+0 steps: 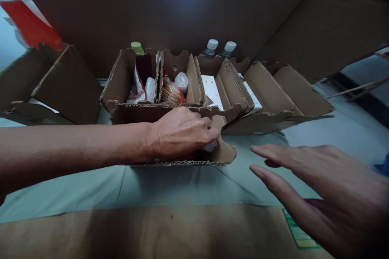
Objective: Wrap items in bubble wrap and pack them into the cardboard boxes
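My left hand (185, 133) reaches across into the nearest cardboard box (226, 149), its fingers bent and closed. Under the fingertips shows part of a clear, crinkled plastic-wrapped item (210, 146); the rest is hidden by the hand. To the right of this box, my right hand (316, 186) hovers with thumb and fingers apart, touching nothing. Just behind the left hand, one box (197, 82) holds a red-and-clear packet of thin sticks (172, 92) and a bubble-wrapped roll (181, 81). The box left of that has a dark red and white packet (138, 86) and another bubble-wrapped roll (150, 89).
White flat boxes (212, 90) stand in cardboard boxes farther right. Behind the row rise white-capped bottles (212, 48) and a green cap (137, 48). More cardboard boxes (69, 84) stand at left. A green-printed label (300, 230) lies on the brown front surface.
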Demonstrator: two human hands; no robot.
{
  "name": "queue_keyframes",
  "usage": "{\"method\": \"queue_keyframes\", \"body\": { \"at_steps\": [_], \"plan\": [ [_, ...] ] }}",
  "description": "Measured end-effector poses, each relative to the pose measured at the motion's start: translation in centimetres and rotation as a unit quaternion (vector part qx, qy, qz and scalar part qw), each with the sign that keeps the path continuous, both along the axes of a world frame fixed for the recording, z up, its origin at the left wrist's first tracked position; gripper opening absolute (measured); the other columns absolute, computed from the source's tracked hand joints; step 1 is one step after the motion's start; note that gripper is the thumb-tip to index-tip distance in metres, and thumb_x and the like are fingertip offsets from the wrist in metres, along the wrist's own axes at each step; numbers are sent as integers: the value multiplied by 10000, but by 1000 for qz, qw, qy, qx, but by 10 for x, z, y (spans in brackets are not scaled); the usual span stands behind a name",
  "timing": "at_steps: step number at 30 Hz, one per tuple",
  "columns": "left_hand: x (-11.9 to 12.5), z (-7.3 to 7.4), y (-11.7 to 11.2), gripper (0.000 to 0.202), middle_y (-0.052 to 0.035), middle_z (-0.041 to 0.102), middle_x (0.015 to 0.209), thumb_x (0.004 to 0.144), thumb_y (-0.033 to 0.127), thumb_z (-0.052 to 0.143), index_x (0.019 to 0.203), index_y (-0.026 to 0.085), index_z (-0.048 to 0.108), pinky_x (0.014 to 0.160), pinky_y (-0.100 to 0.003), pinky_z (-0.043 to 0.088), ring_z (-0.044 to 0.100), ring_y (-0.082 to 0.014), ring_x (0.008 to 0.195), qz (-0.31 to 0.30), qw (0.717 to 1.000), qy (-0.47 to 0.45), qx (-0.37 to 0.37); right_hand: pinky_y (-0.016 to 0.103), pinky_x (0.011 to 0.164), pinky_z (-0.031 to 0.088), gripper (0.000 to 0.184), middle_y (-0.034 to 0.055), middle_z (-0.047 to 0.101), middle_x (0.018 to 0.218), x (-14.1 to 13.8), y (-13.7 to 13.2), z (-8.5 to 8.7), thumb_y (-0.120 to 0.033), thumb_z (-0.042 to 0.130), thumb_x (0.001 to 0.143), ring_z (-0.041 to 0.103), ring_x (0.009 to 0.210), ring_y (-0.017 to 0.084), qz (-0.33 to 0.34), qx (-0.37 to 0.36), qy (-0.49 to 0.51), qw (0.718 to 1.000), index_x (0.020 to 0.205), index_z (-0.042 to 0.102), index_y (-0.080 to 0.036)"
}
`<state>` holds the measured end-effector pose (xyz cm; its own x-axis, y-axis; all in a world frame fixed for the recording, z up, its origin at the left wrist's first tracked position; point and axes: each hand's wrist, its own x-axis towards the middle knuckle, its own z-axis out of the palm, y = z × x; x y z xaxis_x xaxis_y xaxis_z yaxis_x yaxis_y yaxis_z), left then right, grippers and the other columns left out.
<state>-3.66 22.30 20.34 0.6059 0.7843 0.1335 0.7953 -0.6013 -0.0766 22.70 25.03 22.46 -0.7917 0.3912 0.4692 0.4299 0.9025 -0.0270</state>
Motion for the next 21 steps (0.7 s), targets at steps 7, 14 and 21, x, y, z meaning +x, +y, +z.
{"method": "queue_keyframes", "body": {
  "at_steps": [7, 14, 21],
  "plan": [
    [-6, -19, 5, 127, -70, 763, 852, 945, 177, 603, 1026, 168, 700, 565, -289, 428, 719, -203, 732, -11, 996, 69, -48, 341, 758, 469, 147, 28, 779, 958, 14, -10, -8, -282, 627, 992, 695, 787, 189, 21, -7, 5, 1000, 1112, 686, -222],
    [-8, -10, 8, 269, -103, 773, 944, 911, 85, 563, 1102, 162, 736, 559, -301, 451, 735, -225, 732, 19, 987, 110, -114, 339, 799, 509, 156, 23, 779, 962, 27, -12, -19, -285, 653, 975, 719, 844, 192, 8, -27, 31, 999, 1118, 683, -233],
    [-60, 16, -134, 313, 12, 757, 1067, 991, 341, 570, 1285, 325, 677, 842, -366, 582, 727, -217, 897, 293, 903, -297, 105, 391, 824, 598, 252, 77, 773, 1133, 23, -15, -66, -369, 569, 1014, 747, 961, 241, -5, -117, 27, 993, 1226, 642, -256]
  ]
}}
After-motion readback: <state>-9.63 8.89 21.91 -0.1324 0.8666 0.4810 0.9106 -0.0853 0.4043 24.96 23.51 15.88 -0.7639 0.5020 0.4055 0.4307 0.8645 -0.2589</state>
